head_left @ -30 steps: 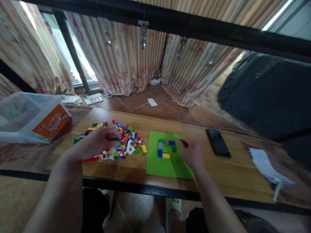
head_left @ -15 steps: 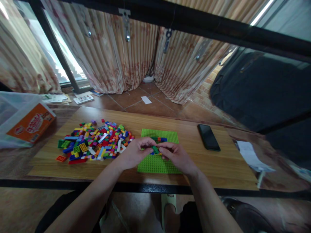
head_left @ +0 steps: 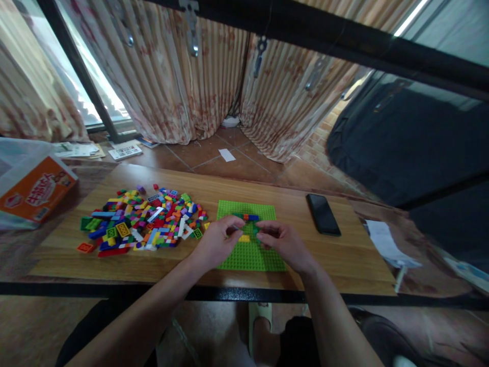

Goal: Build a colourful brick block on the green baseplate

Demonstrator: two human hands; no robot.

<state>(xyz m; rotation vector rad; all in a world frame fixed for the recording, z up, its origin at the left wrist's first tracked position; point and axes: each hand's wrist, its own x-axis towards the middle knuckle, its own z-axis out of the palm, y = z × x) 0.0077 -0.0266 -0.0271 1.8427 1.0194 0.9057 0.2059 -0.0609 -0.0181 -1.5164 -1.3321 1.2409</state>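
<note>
A bright green studded baseplate (head_left: 250, 260) lies in front of me, with a row of joined toy bricks (head_left: 246, 217) in green, orange and blue near its far part. A yellow brick (head_left: 244, 238) sits on the plate between my hands. My left hand (head_left: 216, 239) is over the plate's left side, thumb and forefinger closed together; what they hold is too small to make out. At the plate's right side, my right hand (head_left: 284, 243) has its fingertips closed at a small green brick (head_left: 255, 230). Its lower fingers are partly hidden.
Loose coloured bricks (head_left: 148, 219) are heaped on the wooden table (head_left: 344, 265) to the left. A black phone (head_left: 323, 214) lies to the right. Past the table's left end stands a clear plastic box (head_left: 23, 153) with an orange label. A dark metal bar (head_left: 305, 35) crosses above.
My hands have moved apart from their shared hold on a green brick, which now shows at my right fingertips. The yellow brick between them is more exposed. The view has shifted slightly.
</note>
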